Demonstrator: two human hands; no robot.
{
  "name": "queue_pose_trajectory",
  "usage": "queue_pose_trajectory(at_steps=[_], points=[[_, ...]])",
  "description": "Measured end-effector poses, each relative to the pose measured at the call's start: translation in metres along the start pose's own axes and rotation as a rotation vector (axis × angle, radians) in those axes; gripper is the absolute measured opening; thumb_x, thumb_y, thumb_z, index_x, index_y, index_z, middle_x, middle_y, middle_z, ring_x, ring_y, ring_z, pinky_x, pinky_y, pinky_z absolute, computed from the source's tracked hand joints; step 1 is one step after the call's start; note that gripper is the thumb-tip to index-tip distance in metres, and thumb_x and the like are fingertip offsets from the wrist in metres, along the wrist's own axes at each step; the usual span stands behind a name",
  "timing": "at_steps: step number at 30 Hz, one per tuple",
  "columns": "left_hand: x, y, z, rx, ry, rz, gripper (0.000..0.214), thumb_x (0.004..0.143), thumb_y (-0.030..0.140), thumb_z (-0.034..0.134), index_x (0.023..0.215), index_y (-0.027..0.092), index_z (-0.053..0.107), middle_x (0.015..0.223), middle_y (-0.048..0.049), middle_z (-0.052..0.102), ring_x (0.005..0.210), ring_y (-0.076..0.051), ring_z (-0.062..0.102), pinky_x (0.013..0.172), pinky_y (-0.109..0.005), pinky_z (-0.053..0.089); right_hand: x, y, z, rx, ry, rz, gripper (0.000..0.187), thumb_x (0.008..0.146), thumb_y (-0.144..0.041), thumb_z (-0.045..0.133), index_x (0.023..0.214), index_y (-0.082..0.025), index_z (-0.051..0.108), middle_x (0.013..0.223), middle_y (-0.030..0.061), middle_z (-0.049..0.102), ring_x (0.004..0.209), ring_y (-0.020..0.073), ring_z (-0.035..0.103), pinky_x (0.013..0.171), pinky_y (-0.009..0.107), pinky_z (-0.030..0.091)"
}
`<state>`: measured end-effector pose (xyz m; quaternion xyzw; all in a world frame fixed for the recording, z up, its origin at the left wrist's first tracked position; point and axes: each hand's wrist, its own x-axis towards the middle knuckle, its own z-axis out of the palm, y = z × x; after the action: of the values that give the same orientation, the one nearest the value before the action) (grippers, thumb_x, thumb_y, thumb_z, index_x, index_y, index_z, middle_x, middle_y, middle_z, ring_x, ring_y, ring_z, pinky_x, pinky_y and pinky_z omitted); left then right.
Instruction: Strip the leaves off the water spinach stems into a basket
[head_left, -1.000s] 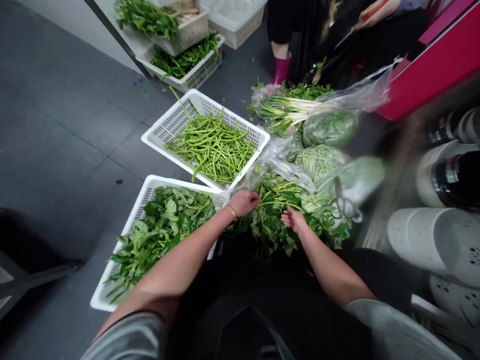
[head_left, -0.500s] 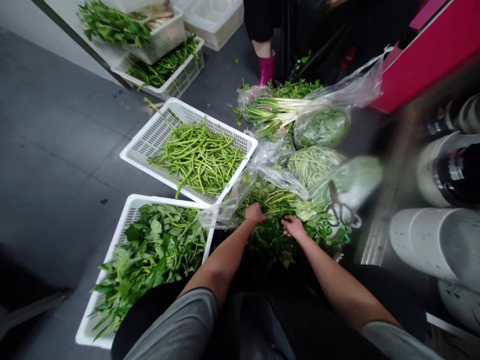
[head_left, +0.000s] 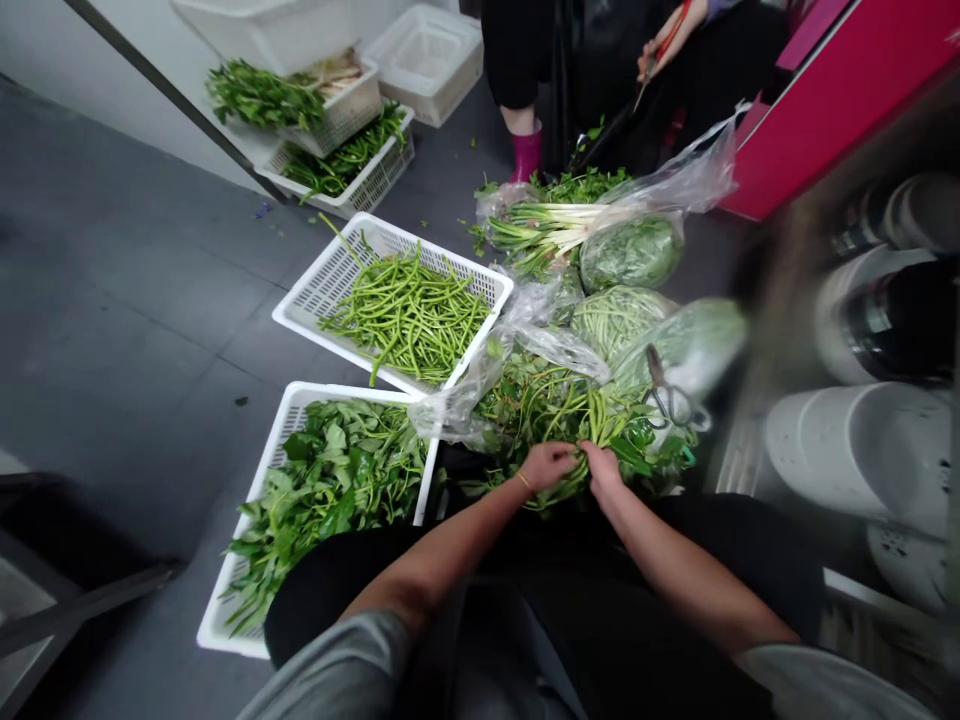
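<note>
My left hand (head_left: 547,466), a thin band at its wrist, is closed on a bunch of long leafy green stems (head_left: 598,418). Beside it, my right hand (head_left: 602,467) pinches the same bunch, and the two hands almost touch. Under and beyond them spreads a heap of the same greens (head_left: 510,395), partly in a clear plastic bag (head_left: 469,415). On my left, a white basket (head_left: 430,482) holds leafy greens (head_left: 337,480). Farther off, another white basket (head_left: 319,290) contains long green beans (head_left: 420,310). My fingertips are partly hidden by the stems.
Scissors (head_left: 669,398) lie on the bagged vegetables at right. Bagged beans (head_left: 622,318) and scallions (head_left: 555,222) are beyond. Across from me a person's hand (head_left: 679,40) holds red-handled scissors (head_left: 667,42). White buckets (head_left: 817,450) stand at right; stacked baskets (head_left: 379,172) at back left.
Both hands have come closer together and nearer to me, now gripping stems lifted from the heap. The view has shifted; the other person's hand with scissors has come into sight.
</note>
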<state>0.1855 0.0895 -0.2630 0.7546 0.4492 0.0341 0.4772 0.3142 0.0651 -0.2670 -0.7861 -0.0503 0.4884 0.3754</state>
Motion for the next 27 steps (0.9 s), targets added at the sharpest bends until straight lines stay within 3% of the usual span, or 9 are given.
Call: queue_pose_trajectory(at_steps=[2,7,11,14,19,23,27], points=[[0.010,-0.012,-0.011,0.015,0.063,-0.038,0.034,0.087,0.027,0.046,0.115,0.019,0.064,0.101,-0.0061,0.066,0.092,-0.017,0.061,0.086,-0.030,0.048,0.004,-0.002,-0.002,0.011,-0.008,-0.010,0.024,0.056,-0.028,0.070,0.075,-0.014,0.065,0.054,0.0013,0.066,0.056,0.0190,0.064,0.053,0.027,0.049],[0.028,-0.031,-0.027,0.064,0.153,-0.117,0.034,0.075,0.031,0.066,0.109,0.024,0.067,0.121,-0.0092,0.056,0.115,-0.025,0.052,0.098,-0.037,0.041,-0.002,0.000,-0.001,-0.009,-0.045,-0.030,0.019,0.052,-0.026,0.072,0.067,-0.016,0.064,0.055,0.0022,0.066,0.058,0.0192,0.064,0.055,0.026,0.049],[0.042,-0.036,-0.039,0.085,0.258,-0.233,0.031,0.083,0.032,0.057,0.110,0.019,0.064,0.126,-0.0140,0.048,0.115,-0.025,0.052,0.097,-0.036,0.040,-0.005,0.002,-0.012,-0.030,0.067,-0.015,0.018,0.055,-0.029,0.069,0.066,-0.019,0.060,0.053,-0.0001,0.064,0.061,0.0194,0.064,0.057,0.027,0.049],[0.055,-0.040,-0.048,0.079,0.282,-0.303,0.050,0.080,0.040,0.060,0.122,0.015,0.054,0.125,-0.0171,0.047,0.113,-0.027,0.054,0.094,-0.035,0.042,-0.005,0.001,-0.015,-0.025,0.119,0.016,0.020,0.055,-0.031,0.069,0.069,-0.019,0.059,0.055,-0.0010,0.065,0.062,0.0193,0.065,0.058,0.027,0.050],[0.071,-0.040,-0.034,0.145,0.175,-0.419,0.110,0.062,0.061,0.069,0.143,0.005,0.021,0.131,-0.0279,0.044,0.118,-0.036,0.048,0.093,-0.040,0.040,-0.013,-0.005,-0.001,0.016,0.087,0.078,0.025,0.053,-0.030,0.072,0.072,-0.020,0.060,0.062,0.0010,0.069,0.066,0.0209,0.067,0.060,0.029,0.052],[0.083,-0.043,-0.021,0.258,0.181,-0.474,0.114,0.063,0.058,0.070,0.145,0.002,0.013,0.127,-0.0284,0.048,0.114,-0.036,0.051,0.092,-0.041,0.039,-0.040,-0.009,-0.002,0.045,0.038,0.127,0.025,0.054,-0.031,0.072,0.073,-0.018,0.062,0.068,0.0039,0.071,0.069,0.0230,0.068,0.064,0.032,0.054],[0.097,-0.047,-0.016,0.286,0.214,-0.447,0.110,0.066,0.057,0.067,0.146,0.005,0.014,0.121,-0.0249,0.052,0.107,-0.034,0.053,0.091,-0.041,0.039,-0.077,-0.016,-0.028,0.118,-0.153,0.207,0.031,0.053,-0.031,0.077,0.078,-0.015,0.067,0.076,0.0075,0.073,0.075,0.0262,0.068,0.071,0.036,0.054]])
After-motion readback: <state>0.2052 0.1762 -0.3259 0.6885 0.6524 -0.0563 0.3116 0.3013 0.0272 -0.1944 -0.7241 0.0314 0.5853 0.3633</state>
